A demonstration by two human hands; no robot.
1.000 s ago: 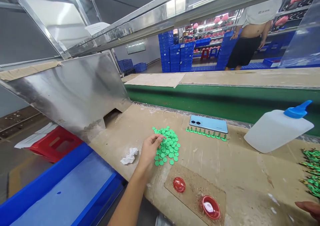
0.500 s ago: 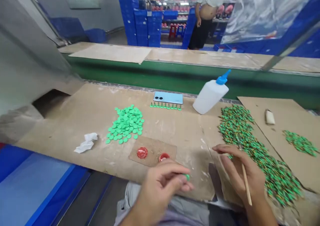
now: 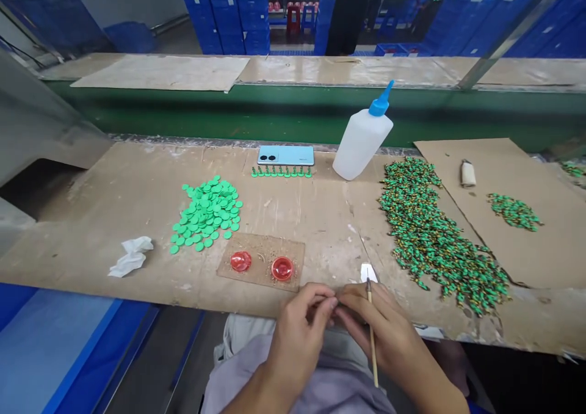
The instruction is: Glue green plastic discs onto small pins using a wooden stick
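Together, the person's left hand (image 3: 300, 328) and right hand (image 3: 389, 334) are drawn in close at the near edge of the workbench, their fingers curled and meeting above the lap. The right hand pinches a thin wooden stick (image 3: 372, 334) between thumb and fingers, its upper tip beside a small white paper scrap (image 3: 368, 272). The left fingers (image 3: 323, 304) press toward the right hand; whatever they may hold is hidden, so I cannot tell.

Just beyond the hands, to the right, lies a broad heap of small green-and-gold pieces (image 3: 425, 237). A smaller green heap (image 3: 513, 211) sits on a cardboard sheet (image 3: 526, 261), near a small cream-coloured roll (image 3: 467, 174). Left of the hands, two red dishes (image 3: 240, 261) rest on a brown board (image 3: 260, 244). Farther left are a spread of flat green discs (image 3: 206, 212) and a crumpled tissue (image 3: 130, 256).

Along the back of the bench, a row of upright green studs (image 3: 281, 171) stands just in front of a pale blue phone (image 3: 285, 155). Beside them is a white plastic bottle with a blue nozzle (image 3: 361, 136). Past the green-sided bench (image 3: 183, 102), stacks of blue crates (image 3: 224, 17) rise near a standing person (image 3: 348, 17).
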